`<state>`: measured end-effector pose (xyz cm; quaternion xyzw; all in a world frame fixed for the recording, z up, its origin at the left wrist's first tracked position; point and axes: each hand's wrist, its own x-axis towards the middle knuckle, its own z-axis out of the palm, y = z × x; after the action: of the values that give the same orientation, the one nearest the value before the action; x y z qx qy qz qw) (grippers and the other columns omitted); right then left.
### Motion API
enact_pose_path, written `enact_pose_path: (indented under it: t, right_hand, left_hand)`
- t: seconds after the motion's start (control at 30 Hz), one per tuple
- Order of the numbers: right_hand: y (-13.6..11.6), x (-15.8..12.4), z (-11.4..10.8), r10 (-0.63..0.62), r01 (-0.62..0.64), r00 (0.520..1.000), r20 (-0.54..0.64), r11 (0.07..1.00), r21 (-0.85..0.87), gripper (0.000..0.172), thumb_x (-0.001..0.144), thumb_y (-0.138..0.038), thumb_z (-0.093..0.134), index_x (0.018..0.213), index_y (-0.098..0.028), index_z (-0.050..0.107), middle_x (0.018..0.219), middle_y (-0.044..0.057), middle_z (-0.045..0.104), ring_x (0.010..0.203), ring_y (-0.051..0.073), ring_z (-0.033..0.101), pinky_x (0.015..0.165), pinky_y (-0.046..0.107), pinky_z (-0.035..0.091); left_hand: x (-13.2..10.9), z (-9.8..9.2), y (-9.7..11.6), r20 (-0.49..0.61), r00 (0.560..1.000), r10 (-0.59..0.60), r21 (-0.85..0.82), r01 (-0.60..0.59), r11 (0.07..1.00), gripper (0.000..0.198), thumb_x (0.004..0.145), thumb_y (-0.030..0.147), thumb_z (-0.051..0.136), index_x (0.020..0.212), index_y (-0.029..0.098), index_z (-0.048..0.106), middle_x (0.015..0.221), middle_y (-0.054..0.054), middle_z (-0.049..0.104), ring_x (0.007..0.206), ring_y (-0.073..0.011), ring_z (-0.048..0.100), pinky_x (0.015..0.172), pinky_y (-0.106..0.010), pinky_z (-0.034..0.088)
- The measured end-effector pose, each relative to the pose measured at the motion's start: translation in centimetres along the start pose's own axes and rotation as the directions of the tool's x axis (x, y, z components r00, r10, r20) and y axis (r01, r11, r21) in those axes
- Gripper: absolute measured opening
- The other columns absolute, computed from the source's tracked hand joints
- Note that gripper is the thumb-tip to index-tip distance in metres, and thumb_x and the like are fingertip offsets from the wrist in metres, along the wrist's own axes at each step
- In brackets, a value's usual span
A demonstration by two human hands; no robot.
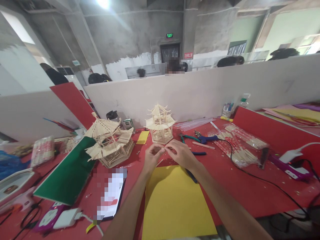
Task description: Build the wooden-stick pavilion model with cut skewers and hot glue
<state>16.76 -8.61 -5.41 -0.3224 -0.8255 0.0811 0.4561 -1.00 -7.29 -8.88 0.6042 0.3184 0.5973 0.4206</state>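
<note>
Two bare hands, left hand and right hand, and look at those fingertips, brought together right in front of the small stick pavilion! Each grip is closed to a pinch, thumb against fingers; whether anything sits between them is too small to tell, and so is whether they touch the model's base.

And what a model: pale, bare sticks throughout, standing upright near the middle of the far edge of the red worktop, close to the partition. Up top, a narrow roof rises to a point; below it, a broader one flares out, stick ends jutting past the eaves at the corners. Under that, thin posts stand on a many-sided base, with gaps showing between them.

Over to the left, a larger stick model shows ribbed roofs in the same pale sticks. Down at the near edge, a yellow sheet lies flat between the forearms. Right of the pavilion, pliers and a blue glue gun, then bagged sticks towards the worktop's right edge!
</note>
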Motion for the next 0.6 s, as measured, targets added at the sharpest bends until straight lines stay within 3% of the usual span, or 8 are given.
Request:
enact_pose_path:
  t: [0.27, 0.6]
  right_hand:
    - [0.0, 0.1, -0.1, -0.016, 0.016, 1.000, 0.006, 1.000, -0.005, 0.008, 0.093, -0.020, 0.055, 0.095, -0.022, 0.063, 0.091, 0.004, 0.067, 0.085, 0.017, 0.062, 0.078, 0.028, 0.046]
    - [0.2, 0.0, -0.4, -0.070, 0.070, 0.995, 0.067, 0.998, -0.006, 0.009, 0.093, -0.020, 0.055, 0.097, -0.022, 0.063, 0.090, 0.004, 0.066, 0.084, 0.017, 0.061, 0.076, 0.028, 0.046]
  left_hand:
    - [0.0, -0.8, 0.6, 0.064, 0.998, -0.012, 0.055, 0.008, 0.998, 0.017, 0.082, 0.031, 0.069, 0.090, 0.017, 0.067, 0.081, -0.003, 0.068, 0.076, -0.0150, 0.061, 0.074, -0.026, 0.047]
    - [-0.1, -1.2, 0.7, 0.118, 0.988, -0.100, -0.034, 0.104, 0.994, 0.019, 0.083, 0.035, 0.068, 0.086, 0.016, 0.067, 0.077, -0.003, 0.068, 0.072, -0.0143, 0.061, 0.074, -0.026, 0.047]
